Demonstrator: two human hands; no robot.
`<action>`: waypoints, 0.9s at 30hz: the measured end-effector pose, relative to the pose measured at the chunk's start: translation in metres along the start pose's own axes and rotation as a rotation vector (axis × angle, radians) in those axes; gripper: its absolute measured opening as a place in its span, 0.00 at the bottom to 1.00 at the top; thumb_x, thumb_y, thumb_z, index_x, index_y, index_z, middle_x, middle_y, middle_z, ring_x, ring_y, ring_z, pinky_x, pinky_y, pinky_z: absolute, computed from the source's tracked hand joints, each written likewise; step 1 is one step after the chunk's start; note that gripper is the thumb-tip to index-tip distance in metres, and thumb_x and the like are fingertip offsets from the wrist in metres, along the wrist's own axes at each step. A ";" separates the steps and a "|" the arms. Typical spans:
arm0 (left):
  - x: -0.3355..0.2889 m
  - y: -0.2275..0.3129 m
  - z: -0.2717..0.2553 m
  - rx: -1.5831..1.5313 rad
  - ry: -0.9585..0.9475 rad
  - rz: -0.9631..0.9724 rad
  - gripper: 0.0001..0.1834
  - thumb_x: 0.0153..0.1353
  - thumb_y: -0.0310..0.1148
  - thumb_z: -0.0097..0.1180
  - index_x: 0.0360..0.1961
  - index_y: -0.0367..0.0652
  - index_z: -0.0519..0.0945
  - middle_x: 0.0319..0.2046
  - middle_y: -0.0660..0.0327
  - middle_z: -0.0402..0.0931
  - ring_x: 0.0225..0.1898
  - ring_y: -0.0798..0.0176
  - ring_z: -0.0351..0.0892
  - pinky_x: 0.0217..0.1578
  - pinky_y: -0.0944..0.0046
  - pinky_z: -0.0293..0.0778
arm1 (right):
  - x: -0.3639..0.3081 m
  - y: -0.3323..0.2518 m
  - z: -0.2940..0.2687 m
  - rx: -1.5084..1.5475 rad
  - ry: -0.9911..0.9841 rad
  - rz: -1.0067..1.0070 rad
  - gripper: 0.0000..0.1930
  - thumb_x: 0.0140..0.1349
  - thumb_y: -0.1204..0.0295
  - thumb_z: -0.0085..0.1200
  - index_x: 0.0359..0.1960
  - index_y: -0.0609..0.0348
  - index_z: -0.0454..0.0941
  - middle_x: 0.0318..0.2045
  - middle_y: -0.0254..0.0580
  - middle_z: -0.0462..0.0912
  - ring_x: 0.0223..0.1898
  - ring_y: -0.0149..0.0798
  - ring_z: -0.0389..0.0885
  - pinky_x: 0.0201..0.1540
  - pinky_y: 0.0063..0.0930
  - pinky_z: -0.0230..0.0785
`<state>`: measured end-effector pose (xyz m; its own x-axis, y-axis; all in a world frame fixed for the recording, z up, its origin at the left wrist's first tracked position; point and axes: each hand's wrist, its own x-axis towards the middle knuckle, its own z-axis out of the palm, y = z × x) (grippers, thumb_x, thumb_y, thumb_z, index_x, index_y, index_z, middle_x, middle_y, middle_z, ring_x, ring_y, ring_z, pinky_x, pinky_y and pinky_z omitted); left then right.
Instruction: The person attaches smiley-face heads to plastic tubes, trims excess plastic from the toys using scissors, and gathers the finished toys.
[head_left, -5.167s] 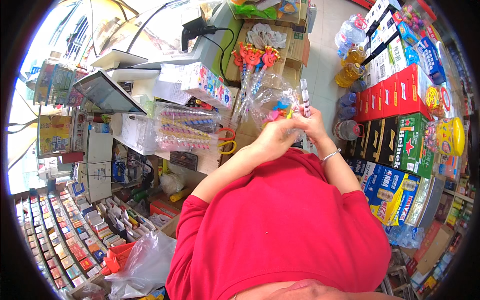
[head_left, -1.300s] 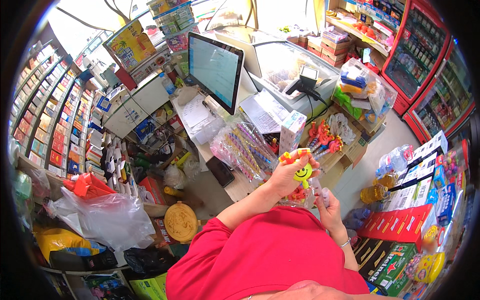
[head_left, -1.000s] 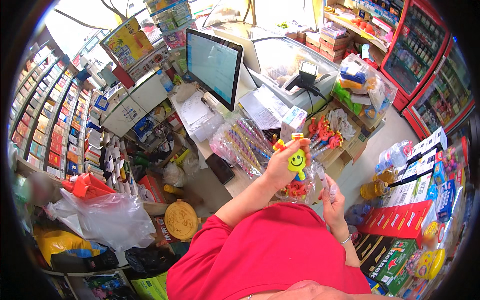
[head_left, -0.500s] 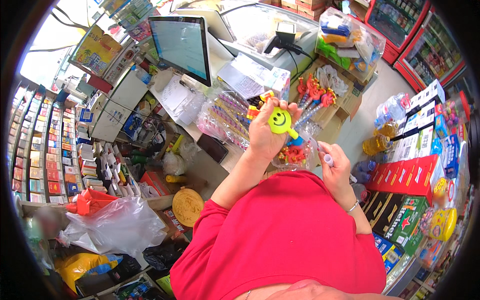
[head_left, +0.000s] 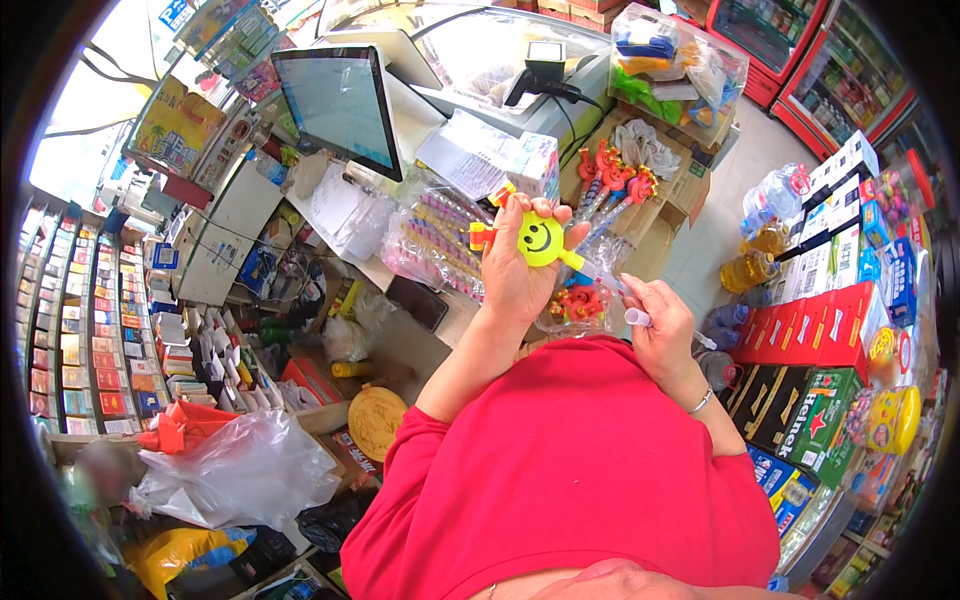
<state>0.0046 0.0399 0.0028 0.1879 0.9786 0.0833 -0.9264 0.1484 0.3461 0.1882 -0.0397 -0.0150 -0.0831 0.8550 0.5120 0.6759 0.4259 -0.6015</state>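
Observation:
A yellow smiley-face toy (head_left: pixel 541 243) with a short stem lies in my left hand (head_left: pixel 515 280), the thumb and fingers closed round it. Red and orange pieces (head_left: pixel 482 236) stick out past that thumb. My right hand (head_left: pixel 665 330) pinches a pale translucent tube (head_left: pixel 603 279), whose far end meets the toy's stem; whether it is fitted in or only touching, I cannot tell. Below the right fingers pokes a lilac end piece (head_left: pixel 637 317). Behind the hands are red figure-topped sticks (head_left: pixel 620 180) and a plastic-wrapped bundle of patterned sticks (head_left: pixel 440 235). More red toy pieces (head_left: pixel 580 308) lie in clear plastic beneath.
A monitor (head_left: pixel 338 108), papers (head_left: pixel 345 210) and a dark phone (head_left: pixel 418 302) occupy the counter at left. Farther back are a handheld scanner (head_left: pixel 543 80) and a clear bin of goods (head_left: pixel 680 70). Stacked boxes (head_left: pixel 805 325) line the right; a round wooden stool (head_left: pixel 377 423) stands lower left.
The tube's end now shows against the toy's stem, with my right hand slightly lower and left. My left fingers have spread a little around the toy. The whole view has shifted slightly.

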 end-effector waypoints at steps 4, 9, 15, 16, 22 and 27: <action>0.000 0.001 -0.003 0.008 -0.001 -0.011 0.09 0.68 0.40 0.43 0.35 0.49 0.70 0.34 0.66 0.71 0.43 0.63 0.73 0.46 0.53 0.73 | 0.001 -0.002 -0.002 0.025 -0.001 -0.008 0.19 0.46 0.82 0.57 0.44 0.59 0.78 0.26 0.44 0.76 0.27 0.45 0.77 0.29 0.35 0.70; 0.000 -0.002 0.000 0.076 0.004 0.007 0.09 0.67 0.42 0.44 0.35 0.50 0.70 0.33 0.66 0.70 0.38 0.65 0.71 0.36 0.62 0.73 | 0.002 0.001 -0.002 -0.022 0.000 -0.080 0.19 0.46 0.82 0.58 0.44 0.60 0.78 0.27 0.45 0.77 0.28 0.46 0.78 0.29 0.35 0.71; 0.001 0.000 0.000 0.145 -0.029 0.005 0.09 0.67 0.42 0.45 0.35 0.50 0.71 0.30 0.65 0.71 0.36 0.63 0.74 0.32 0.61 0.73 | -0.001 0.009 0.001 0.214 -0.119 0.035 0.13 0.55 0.78 0.54 0.43 0.60 0.77 0.25 0.43 0.77 0.26 0.40 0.78 0.27 0.29 0.69; 0.000 0.000 0.002 0.174 -0.026 0.020 0.10 0.67 0.42 0.46 0.34 0.49 0.71 0.30 0.64 0.71 0.35 0.62 0.75 0.30 0.61 0.75 | 0.001 0.008 -0.002 0.456 -0.232 0.245 0.11 0.57 0.76 0.53 0.42 0.60 0.77 0.25 0.40 0.77 0.25 0.37 0.76 0.26 0.28 0.68; 0.001 -0.001 0.000 0.133 -0.026 -0.007 0.10 0.67 0.43 0.45 0.35 0.49 0.71 0.30 0.63 0.71 0.36 0.61 0.75 0.31 0.58 0.79 | 0.011 -0.003 -0.008 0.781 -0.290 0.528 0.03 0.63 0.74 0.50 0.32 0.60 0.71 0.23 0.29 0.73 0.18 0.19 0.64 0.20 0.14 0.56; 0.000 -0.003 0.000 0.174 -0.074 0.003 0.10 0.67 0.42 0.44 0.36 0.48 0.72 0.31 0.62 0.72 0.36 0.60 0.76 0.33 0.56 0.80 | 0.008 0.007 -0.005 0.603 -0.305 0.361 0.06 0.63 0.71 0.52 0.31 0.60 0.73 0.25 0.33 0.71 0.26 0.26 0.68 0.29 0.22 0.63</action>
<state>0.0075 0.0390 0.0017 0.2145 0.9649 0.1514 -0.8579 0.1120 0.5014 0.1957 -0.0313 -0.0125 -0.1901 0.9784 0.0807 0.1900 0.1173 -0.9748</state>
